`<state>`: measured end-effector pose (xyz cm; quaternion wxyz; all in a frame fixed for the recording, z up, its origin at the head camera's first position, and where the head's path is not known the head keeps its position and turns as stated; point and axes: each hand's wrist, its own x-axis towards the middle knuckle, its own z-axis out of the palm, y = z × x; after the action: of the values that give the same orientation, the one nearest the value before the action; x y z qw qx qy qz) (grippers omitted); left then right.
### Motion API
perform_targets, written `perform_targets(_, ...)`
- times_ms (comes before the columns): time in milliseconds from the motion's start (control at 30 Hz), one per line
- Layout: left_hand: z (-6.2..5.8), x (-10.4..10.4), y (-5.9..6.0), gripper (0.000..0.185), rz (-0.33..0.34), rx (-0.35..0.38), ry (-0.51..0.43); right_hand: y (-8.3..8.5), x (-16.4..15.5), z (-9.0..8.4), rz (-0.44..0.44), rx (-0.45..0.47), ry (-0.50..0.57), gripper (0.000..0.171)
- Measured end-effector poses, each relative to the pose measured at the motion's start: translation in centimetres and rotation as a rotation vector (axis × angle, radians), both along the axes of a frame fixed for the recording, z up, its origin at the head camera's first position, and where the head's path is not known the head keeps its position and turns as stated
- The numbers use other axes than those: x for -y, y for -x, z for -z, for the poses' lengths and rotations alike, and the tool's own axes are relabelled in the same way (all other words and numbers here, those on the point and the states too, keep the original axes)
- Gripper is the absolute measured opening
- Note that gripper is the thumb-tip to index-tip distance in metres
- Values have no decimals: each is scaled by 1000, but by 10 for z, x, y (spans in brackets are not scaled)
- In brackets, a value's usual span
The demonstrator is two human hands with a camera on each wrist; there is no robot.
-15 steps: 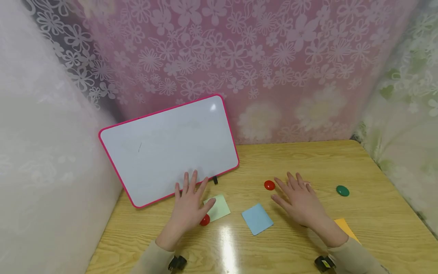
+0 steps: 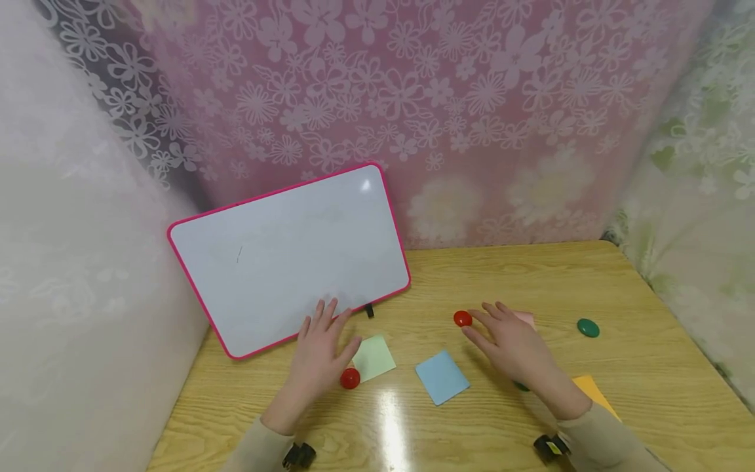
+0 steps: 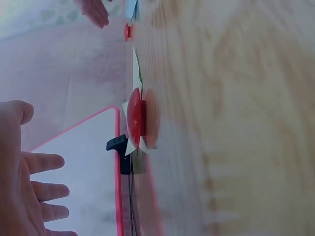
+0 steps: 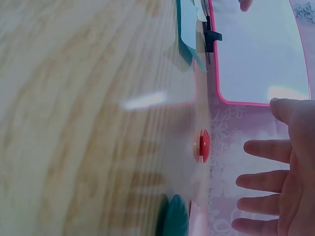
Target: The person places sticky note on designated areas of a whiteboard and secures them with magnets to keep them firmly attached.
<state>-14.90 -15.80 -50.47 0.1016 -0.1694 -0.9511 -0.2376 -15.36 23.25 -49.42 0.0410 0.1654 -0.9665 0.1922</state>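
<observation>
A pink-framed whiteboard leans against the back wall at the left. My left hand hovers open, fingers spread, over the board's lower edge, holding nothing. A red magnet lies just right of that hand, beside a light green note. In the left wrist view the same red magnet sits on the table ahead of my open left hand. My right hand hovers open beside a second red magnet, partly covering a pink note. The right wrist view shows this red magnet near my spread fingers.
On the wooden table lie a blue note, an orange note and a green magnet. Another green magnet peeks from under my right wrist. A black clip sits at the board's foot. Curtained walls close three sides.
Both hands drew back a little toward me. The left hand slid off the near red magnet, which now shows whole. More of the pink note shows by the right hand.
</observation>
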Motion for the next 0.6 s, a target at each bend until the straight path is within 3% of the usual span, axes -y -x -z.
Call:
perform_targets(200, -2, 3, 0, 55, 35, -48, -82, 3, 5, -4, 19, 23, 39, 53)
perform_targets(367, -2, 3, 0, 54, 57, -7, -150, 3, 9, -5, 8, 56, 133, 50)
perform_targets(500, -1, 3, -1, 45, 60, 55, -274, 5, 13, -4, -20, 71, 211, 45)
perform_targets(600, 1, 5, -1, 36, 78, 46, -397, 7, 16, -4, -13, 86, 253, 43)
